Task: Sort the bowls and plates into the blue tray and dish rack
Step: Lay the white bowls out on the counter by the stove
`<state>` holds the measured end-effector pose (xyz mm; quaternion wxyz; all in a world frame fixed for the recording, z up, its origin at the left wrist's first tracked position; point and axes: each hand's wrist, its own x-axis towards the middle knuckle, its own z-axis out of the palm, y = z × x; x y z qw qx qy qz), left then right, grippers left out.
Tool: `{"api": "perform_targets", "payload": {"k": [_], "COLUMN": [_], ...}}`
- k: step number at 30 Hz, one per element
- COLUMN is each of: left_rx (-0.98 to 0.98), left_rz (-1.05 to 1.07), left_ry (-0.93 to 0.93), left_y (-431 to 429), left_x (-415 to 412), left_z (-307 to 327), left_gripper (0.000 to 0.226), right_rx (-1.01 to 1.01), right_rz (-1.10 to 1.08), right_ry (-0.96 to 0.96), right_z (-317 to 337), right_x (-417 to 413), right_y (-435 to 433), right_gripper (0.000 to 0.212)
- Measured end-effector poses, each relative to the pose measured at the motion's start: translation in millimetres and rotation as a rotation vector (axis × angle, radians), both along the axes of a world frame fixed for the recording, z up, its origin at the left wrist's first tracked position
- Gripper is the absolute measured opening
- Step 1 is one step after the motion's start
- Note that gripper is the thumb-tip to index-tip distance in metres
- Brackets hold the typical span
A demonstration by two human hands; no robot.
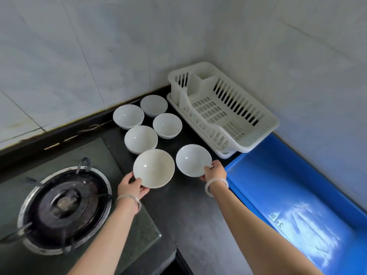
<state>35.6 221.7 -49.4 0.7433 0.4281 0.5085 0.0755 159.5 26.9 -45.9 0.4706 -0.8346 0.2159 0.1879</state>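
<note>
**While pinching a bowl in each hand, lift level**

Keep left hand [132,188] thumb over near rim of left bowl [154,168], fingers [145,191] curled beneath; likewise right hand [215,172] gripping right bowl [193,160]. Raise clear of four bowls [141,138] behind on worktop [194,211], then swing right towards blue tray [297,175], beside dish rack [274,124]; avoid clinking rims.

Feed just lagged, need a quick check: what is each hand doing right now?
Left hand: grips the rim of the near-left bowl.
Right hand: grips the rim of the near-right bowl.
</note>
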Motion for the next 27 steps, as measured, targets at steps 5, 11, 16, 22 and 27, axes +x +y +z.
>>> {"api": "perform_targets", "payload": {"k": [5,11,16,22,27], "left_rx": [-0.004,-0.012,-0.049,-0.078,-0.075], "left_rz": [0.018,0.046,0.044,0.066,0.097], "left_ry": [0.013,0.014,-0.006,-0.003,0.003], "left_y": [-1.1,-4.2,-5.9,-6.7,-8.6], "left_x": [1.2,4.0,3.1,1.9,6.0], "left_z": [-4.3,-4.7,-2.3,-1.6,-3.9], "left_gripper": [0.045,0.045,0.044,0.038,0.039], "right_rx": [0.01,0.118,0.329,0.397,0.425], "right_rz": [0.003,-0.068,-0.16,-0.217,-0.213], "right_ry": [0.039,0.075,0.165,0.159,0.157], "right_z": [-6.3,-15.1,-16.3,-17.9,-19.4], "right_x": [7.6,11.9,8.9,7.0,14.4], "right_y": [7.5,9.7,10.0,16.2,23.0], "right_gripper": [0.009,0.012,0.032,0.037,0.037]}}
